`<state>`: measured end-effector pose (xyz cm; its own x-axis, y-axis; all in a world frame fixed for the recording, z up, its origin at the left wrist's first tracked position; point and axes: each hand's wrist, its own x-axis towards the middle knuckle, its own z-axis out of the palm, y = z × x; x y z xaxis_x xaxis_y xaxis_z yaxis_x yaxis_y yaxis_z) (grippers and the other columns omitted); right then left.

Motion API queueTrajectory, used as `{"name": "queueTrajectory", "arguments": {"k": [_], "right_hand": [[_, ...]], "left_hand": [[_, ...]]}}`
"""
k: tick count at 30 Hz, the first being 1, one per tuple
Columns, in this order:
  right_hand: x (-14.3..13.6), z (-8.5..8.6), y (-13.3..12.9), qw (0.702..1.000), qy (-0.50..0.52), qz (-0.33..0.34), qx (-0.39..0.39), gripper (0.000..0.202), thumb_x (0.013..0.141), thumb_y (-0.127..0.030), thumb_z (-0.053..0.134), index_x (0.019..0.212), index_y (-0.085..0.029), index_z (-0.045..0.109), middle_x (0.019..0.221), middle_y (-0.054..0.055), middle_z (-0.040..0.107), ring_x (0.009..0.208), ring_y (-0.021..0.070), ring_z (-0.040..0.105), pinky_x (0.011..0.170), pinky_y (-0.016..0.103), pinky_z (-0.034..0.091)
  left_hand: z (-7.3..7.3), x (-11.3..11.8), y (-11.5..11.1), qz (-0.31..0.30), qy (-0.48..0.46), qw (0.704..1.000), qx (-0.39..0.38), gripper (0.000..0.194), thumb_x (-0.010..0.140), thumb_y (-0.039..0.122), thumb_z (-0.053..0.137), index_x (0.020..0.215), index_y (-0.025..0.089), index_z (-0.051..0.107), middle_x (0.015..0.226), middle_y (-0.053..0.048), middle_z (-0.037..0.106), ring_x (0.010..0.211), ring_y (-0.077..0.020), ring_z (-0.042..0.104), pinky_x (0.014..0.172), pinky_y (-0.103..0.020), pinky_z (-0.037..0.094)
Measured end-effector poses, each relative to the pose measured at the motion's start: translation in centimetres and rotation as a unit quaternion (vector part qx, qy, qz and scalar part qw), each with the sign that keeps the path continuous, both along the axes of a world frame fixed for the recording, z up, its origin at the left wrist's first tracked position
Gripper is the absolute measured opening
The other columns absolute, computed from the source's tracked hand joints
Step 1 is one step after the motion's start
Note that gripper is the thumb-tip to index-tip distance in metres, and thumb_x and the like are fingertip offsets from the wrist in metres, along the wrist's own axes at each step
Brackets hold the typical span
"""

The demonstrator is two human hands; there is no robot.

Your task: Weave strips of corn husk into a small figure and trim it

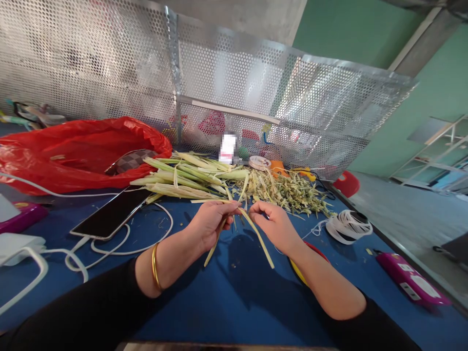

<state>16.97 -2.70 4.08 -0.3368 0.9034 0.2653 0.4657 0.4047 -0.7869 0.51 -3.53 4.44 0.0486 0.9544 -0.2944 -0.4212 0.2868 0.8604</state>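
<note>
My left hand (214, 222), with a gold bangle at the wrist, pinches several thin yellow-green leaf strips (260, 239) where they cross. Their loose ends fan out upward, to the left and down over the blue tabletop. Close on the right, my right hand (276, 226) is curled with thumb and fingers drawn together; whatever lies between its fingertips is hidden. Just beyond both hands lies a pile of long pale green leaves (190, 175). To its right spreads a heap of short, dried plant trimmings (292, 192).
On the left are a red plastic bag (73, 141), a phone (109, 214) and white cables (166, 219). A spool of white cord (349, 226) and a purple device (411, 278) sit on the right. Perforated metal panels (226, 68) stand behind the table (234, 312).
</note>
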Motion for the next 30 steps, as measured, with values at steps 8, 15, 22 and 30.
{"name": "queueTrajectory", "arguments": {"k": [8,15,22,30], "right_hand": [[-0.1,-0.1,-0.2,0.999,0.016,0.034,-0.006,0.015,0.081,-0.024,0.052,0.067,-0.019,0.054,0.063,-0.003,0.047,0.062,0.0124,0.041,0.061,0.025,0.034],[-0.3,-0.2,-0.2,0.999,-0.009,0.037,-0.002,0.014,0.08,-0.024,0.053,0.067,-0.018,0.056,0.063,-0.004,0.05,0.061,0.0125,0.045,0.061,0.025,0.036],[1.1,0.6,0.6,0.989,-0.059,-0.085,0.105,0.029,0.089,-0.036,0.046,0.076,-0.018,0.065,0.074,0.004,0.065,0.072,0.0186,0.059,0.069,0.029,0.042],[0.8,0.5,0.7,0.996,0.01,-0.053,0.066,0.019,0.083,-0.031,0.053,0.078,-0.02,0.067,0.078,0.003,0.07,0.076,0.0196,0.063,0.071,0.029,0.046]], "left_hand": [[-1.4,0.2,0.5,0.034,0.162,0.978,0.129,0.014,0.067,0.023,0.071,0.06,0.013,0.063,0.05,0.001,0.061,0.036,-0.0064,0.048,0.037,-0.018,0.037],[-1.6,0.1,0.7,0.04,0.291,0.943,0.159,0.007,0.069,0.017,0.066,0.063,0.015,0.066,0.045,0.002,0.059,0.036,-0.0086,0.051,0.039,-0.019,0.039],[-0.1,-0.6,0.8,0.02,0.068,0.994,0.078,0.014,0.073,0.021,0.067,0.065,0.01,0.065,0.06,-0.003,0.065,0.041,-0.0069,0.053,0.036,-0.016,0.036],[0.1,-0.4,0.4,-0.007,-0.011,1.0,0.003,0.009,0.076,0.014,0.064,0.07,0.007,0.066,0.062,-0.003,0.065,0.042,-0.0057,0.052,0.037,-0.016,0.04]]}}
